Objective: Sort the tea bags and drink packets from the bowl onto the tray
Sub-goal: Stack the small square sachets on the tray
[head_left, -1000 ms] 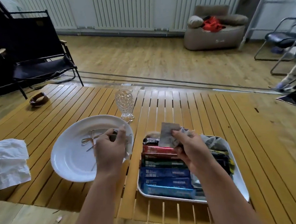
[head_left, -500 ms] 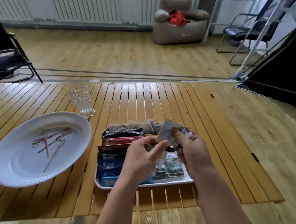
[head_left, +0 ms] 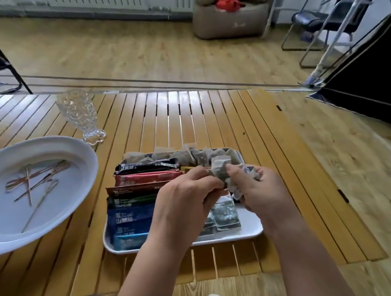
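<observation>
A white tray (head_left: 250, 230) lies on the slatted table in front of me. Long drink packets (head_left: 146, 179) in black, red, brown, green and blue lie stacked along its left side. A row of tea bags (head_left: 165, 154) lines its far edge, and grey sachets (head_left: 225, 214) lie at its near right. Above the tray my left hand (head_left: 184, 201) and my right hand (head_left: 259, 194) meet, both pinching a bunch of small grey-white sachets (head_left: 221, 169). The white bowl (head_left: 3, 242) sits at the left and holds only several thin ties.
A cut-glass goblet (head_left: 79, 113) stands just beyond the bowl. The table's right edge (head_left: 331, 208) runs close to the tray, with wooden floor past it. A black chair stands far left, a beige pouffe and metal chairs across the room.
My left hand left the bowl and came over the tray to join my right hand on the sachets. My view shifted right, so bowl and goblet now sit further left.
</observation>
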### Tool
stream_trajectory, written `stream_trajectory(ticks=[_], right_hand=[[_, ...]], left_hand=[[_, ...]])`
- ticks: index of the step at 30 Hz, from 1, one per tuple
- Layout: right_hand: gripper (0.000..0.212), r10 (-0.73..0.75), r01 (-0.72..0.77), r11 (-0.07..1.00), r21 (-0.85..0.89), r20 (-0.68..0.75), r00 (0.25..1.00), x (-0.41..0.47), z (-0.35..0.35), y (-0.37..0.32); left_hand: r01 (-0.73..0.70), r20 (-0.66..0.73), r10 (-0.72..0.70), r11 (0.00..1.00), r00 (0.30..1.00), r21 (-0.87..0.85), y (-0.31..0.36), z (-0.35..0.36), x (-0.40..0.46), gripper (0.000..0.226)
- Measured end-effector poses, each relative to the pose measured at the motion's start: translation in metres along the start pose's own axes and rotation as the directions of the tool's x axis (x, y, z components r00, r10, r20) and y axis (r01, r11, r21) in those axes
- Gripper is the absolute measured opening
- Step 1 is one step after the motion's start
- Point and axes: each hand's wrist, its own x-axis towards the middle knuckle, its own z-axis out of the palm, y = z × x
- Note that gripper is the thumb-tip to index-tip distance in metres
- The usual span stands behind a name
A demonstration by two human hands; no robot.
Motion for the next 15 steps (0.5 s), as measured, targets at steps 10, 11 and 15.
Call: stream_trajectory(ticks=[10, 11, 15], right_hand=[[0.036, 0.219, -0.216, 0.907, -0.361, -0.032, 0.975, 0.009, -0.015, 0.023], [0.034, 0.274, -0.253, 0.879, -0.405, -0.006, 0.962, 0.010, -0.015, 0.025], [0.020, 0.334, -0.297, 0.809, -0.507, -0.019, 0.943, 0.012, -0.010, 0.029]], left_hand=[[0.249, -0.215, -0.254, 0.967, 0.943, -0.052, -0.022, -0.023, -0.007, 0.017], [0.263, -0.226, -0.266, 0.964, 0.937, -0.044, -0.023, -0.025, -0.007, 0.016], [0.271, -0.245, -0.270, 0.962, 0.931, -0.031, -0.021, -0.027, -0.008, 0.013]])
